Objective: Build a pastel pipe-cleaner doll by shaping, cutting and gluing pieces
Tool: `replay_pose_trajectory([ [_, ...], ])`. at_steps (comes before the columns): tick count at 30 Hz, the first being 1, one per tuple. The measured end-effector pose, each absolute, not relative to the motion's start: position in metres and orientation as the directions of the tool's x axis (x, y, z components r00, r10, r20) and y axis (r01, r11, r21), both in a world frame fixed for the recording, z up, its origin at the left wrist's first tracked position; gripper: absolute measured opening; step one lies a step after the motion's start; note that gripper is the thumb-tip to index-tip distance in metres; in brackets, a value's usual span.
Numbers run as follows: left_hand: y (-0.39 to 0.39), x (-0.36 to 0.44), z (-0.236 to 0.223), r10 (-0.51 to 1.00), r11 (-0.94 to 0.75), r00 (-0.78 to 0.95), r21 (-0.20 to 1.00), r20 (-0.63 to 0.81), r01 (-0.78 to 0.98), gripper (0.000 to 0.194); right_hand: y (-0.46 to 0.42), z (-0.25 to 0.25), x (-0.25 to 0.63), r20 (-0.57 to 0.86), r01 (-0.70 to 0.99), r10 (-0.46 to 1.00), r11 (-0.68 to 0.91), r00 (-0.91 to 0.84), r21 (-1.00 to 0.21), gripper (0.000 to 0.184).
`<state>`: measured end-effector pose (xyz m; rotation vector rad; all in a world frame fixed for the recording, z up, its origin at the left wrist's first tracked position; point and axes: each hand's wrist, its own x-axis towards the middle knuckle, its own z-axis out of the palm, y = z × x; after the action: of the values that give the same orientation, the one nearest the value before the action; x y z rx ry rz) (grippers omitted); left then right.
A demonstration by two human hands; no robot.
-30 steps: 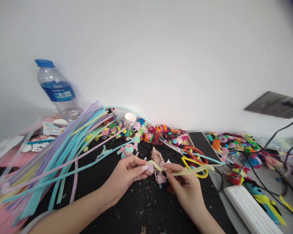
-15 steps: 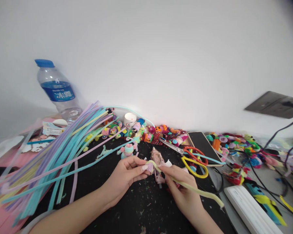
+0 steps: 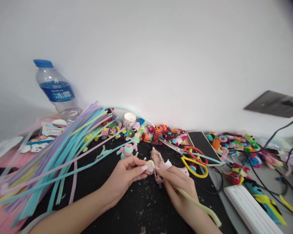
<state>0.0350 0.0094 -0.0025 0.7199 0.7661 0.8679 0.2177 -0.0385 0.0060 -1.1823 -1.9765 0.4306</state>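
Between thumb and fingers, my left hand (image 3: 133, 170) pinches a small pink-and-yellow coil of pipe cleaner (image 3: 150, 166). My right hand (image 3: 179, 185) grips a pale yellow pipe cleaner (image 3: 197, 204), whose near part bends around the coil while its free end hangs past my wrist. Just behind the hands lies a glue gun (image 3: 156, 156) with a stained, pinkish body, partly hidden by my right fingers. A small turquoise-and-pink pipe cleaner figure (image 3: 127, 150) sits beyond my left hand. Scissors (image 3: 194, 159) with red and yellow handles rest to the right.
A large bundle of pastel pipe cleaners (image 3: 61, 156) spreads across the left. Several colourful figures line the wall, around a small white cup (image 3: 129, 120). A water bottle (image 3: 57, 92) leans at back left. On the right are a phone (image 3: 203, 146), a white power strip (image 3: 251, 208) and black cables.
The yellow strip is drawn closer around the coil, its loop now smaller. My right hand has shifted slightly, and the strip's free end hangs a little lower.
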Motion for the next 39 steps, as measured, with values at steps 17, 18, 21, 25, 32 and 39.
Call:
replay_pose_trajectory([
  [17, 0.0082, 0.0354, -0.0054, 0.878, 0.403, 0.404, 0.850, -0.255, -0.339, 0.011, -0.0407, 0.0064, 0.2167, 0.422, 0.573, 0.869, 0.489, -0.258, -0.658, 0.032],
  [18, 0.0078, 0.0353, -0.0057, 0.878, 0.404, 0.406, 0.849, -0.255, -0.340, 0.011, -0.0403, 0.0063, 0.2166, 0.426, 0.572, 0.868, 0.490, -0.254, -0.658, 0.032],
  [21, 0.0068, 0.0353, -0.0066, 0.875, 0.406, 0.410, 0.851, -0.257, -0.333, 0.012, -0.0392, 0.0066, 0.2155, 0.427, 0.571, 0.869, 0.487, -0.248, -0.660, 0.031],
  [25, 0.0065, 0.0357, -0.0063, 0.875, 0.409, 0.404, 0.856, -0.268, -0.317, 0.013, -0.0392, 0.0082, 0.2137, 0.416, 0.571, 0.878, 0.472, -0.237, -0.672, 0.029],
  [32, 0.0070, 0.0366, -0.0042, 0.866, 0.427, 0.412, 0.849, -0.285, -0.311, 0.015, -0.0392, 0.0062, 0.2142, 0.427, 0.569, 0.882, 0.458, -0.197, -0.683, 0.026],
  [39, 0.0062, 0.0363, -0.0052, 0.857, 0.446, 0.420, 0.837, -0.298, -0.317, 0.015, -0.0387, 0.0064, 0.2120, 0.431, 0.582, 0.885, 0.447, -0.177, -0.679, 0.022],
])
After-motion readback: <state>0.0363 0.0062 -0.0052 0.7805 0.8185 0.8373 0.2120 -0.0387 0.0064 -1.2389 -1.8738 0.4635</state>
